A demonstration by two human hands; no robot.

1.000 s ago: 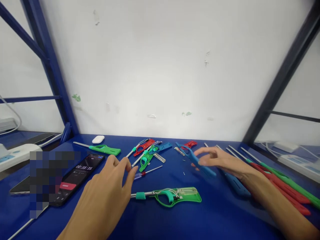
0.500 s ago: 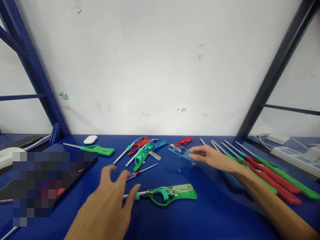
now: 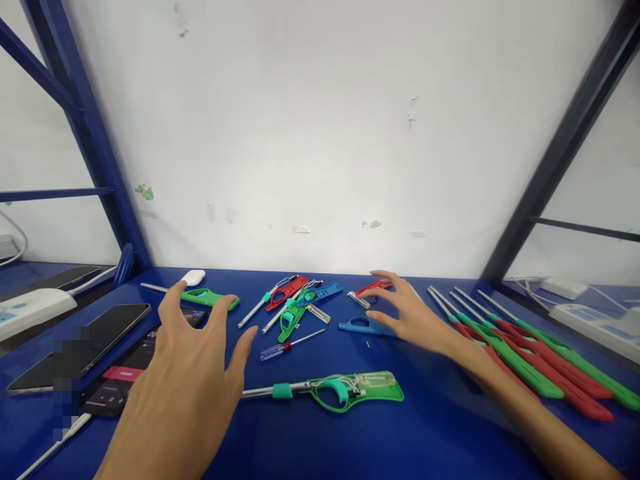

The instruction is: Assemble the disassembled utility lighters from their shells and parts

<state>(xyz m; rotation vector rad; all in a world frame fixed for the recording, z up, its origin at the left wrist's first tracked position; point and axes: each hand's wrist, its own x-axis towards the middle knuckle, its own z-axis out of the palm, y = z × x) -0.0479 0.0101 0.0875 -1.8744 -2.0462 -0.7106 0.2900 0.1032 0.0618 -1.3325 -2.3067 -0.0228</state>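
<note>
My left hand (image 3: 185,367) hovers with fingers spread, over the left side of the table and close to a green lighter casing half (image 3: 213,298). My right hand (image 3: 410,317) is open too, its fingertips by a red casing half (image 3: 376,288). Under its thumb a blue casing half (image 3: 361,325) lies on the table; whether they touch I cannot tell. In front lies an opened green utility lighter (image 3: 325,395) with its metal tube, trigger, wires and clear fuel tank exposed. Behind it rests a screwdriver (image 3: 280,350) with a clear, red-collared handle.
Several opened lighters and casing parts (image 3: 295,307) are heaped mid-table. Several closed red and green lighters (image 3: 540,353) lie at right. Two phones (image 3: 90,343) and a white earbud case (image 3: 193,277) are at left. Power strips (image 3: 595,327) and blue frame posts (image 3: 95,153) flank the table.
My right hand has let go of the blue casing half, which now lies on the table, and reaches toward the red one. My left hand has moved left, off the lighter's tube. The view has shifted slightly.
</note>
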